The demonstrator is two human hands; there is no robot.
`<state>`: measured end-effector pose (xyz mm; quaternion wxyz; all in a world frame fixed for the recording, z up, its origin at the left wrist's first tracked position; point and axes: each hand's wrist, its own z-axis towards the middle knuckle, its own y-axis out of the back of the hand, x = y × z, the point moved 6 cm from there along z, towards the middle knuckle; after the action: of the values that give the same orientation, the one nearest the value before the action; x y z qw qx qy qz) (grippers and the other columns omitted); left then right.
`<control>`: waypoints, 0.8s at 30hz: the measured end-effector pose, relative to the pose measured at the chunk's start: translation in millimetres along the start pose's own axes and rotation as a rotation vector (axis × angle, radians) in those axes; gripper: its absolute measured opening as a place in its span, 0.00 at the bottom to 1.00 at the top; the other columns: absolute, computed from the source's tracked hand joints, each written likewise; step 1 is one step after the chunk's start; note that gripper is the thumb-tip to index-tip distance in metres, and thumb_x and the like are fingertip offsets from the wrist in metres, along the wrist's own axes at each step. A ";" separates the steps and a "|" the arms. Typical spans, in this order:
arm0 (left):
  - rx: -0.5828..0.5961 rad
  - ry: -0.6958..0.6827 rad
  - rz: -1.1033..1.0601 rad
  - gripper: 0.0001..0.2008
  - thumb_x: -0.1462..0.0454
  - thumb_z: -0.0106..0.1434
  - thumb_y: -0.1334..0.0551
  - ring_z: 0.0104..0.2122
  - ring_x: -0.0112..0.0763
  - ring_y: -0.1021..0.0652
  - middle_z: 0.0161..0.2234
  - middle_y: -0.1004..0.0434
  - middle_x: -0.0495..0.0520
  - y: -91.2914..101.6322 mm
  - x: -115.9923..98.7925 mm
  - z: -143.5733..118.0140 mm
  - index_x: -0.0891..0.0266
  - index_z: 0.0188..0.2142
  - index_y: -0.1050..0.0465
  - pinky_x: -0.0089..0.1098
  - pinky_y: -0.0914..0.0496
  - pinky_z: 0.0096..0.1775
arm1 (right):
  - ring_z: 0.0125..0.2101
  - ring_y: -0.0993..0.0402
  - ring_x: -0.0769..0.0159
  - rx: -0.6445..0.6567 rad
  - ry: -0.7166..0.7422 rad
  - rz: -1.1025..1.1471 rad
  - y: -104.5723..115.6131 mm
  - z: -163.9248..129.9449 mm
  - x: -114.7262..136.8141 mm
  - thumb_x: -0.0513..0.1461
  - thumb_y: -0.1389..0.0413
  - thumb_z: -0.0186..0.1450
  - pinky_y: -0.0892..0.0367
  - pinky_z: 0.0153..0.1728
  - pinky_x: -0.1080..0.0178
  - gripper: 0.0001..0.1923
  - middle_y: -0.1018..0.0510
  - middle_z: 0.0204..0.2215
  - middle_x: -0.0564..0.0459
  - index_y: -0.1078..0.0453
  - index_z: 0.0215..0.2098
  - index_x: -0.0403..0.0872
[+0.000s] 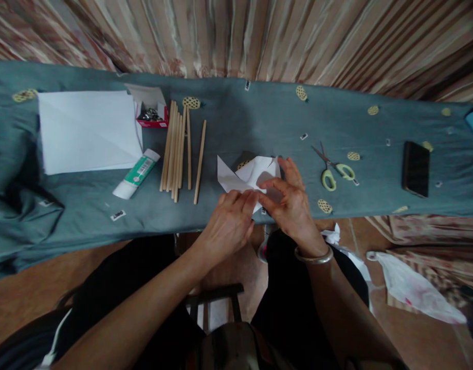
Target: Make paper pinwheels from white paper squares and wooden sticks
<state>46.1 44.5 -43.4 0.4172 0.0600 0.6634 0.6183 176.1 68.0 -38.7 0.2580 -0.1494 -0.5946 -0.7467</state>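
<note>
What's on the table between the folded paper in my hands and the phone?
In the head view, scissors with yellow-green handles lie between the folded paper and the phone.

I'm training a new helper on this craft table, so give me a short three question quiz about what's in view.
1. True or false: both hands touch the folded white paper.
2. What lies nearest the right hand? A) scissors B) phone C) glue tube
3. Fill in: the wooden sticks lie to the ___ of the left hand.

Key: 1 true; 2 A; 3 left.
</note>
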 end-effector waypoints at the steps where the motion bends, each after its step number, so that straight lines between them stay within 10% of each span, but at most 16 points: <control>1: -0.002 0.000 0.008 0.25 0.68 0.62 0.44 0.47 0.49 0.32 0.53 0.29 0.68 -0.1 0.5 0.4 0.73 0.58 0.45 0.48 0.32 0.46 | 0.67 0.48 0.49 -0.015 -0.007 0.027 3.0 0.4 -0.9 0.46 0.42 0.64 0.44 0.62 0.41 0.10 0.38 0.64 0.47 0.26 0.40 0.50; 11: -0.033 -0.024 0.073 0.25 0.69 0.62 0.43 0.45 0.49 0.31 0.51 0.29 0.69 1.9 0.3 0.1 0.73 0.57 0.45 0.46 0.33 0.44 | 0.35 0.23 0.59 -0.179 -0.268 0.063 18.5 4.7 -33.9 0.45 0.41 0.62 0.27 0.41 0.52 0.17 0.19 0.37 0.46 0.26 0.46 0.46; 24: 0.013 0.001 0.087 0.24 0.68 0.63 0.43 0.48 0.47 0.31 0.54 0.28 0.67 3.5 -1.5 -0.1 0.70 0.58 0.43 0.45 0.35 0.45 | 0.39 0.24 0.60 -0.203 -0.116 0.074 15.6 12.8 -18.6 0.39 0.47 0.65 0.29 0.44 0.53 0.09 0.19 0.36 0.52 0.24 0.39 0.50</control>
<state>45.5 44.3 -39.7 0.3889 0.0912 0.6646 0.6315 199.1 81.7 -32.8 0.2340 -0.2396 -0.5240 -0.7831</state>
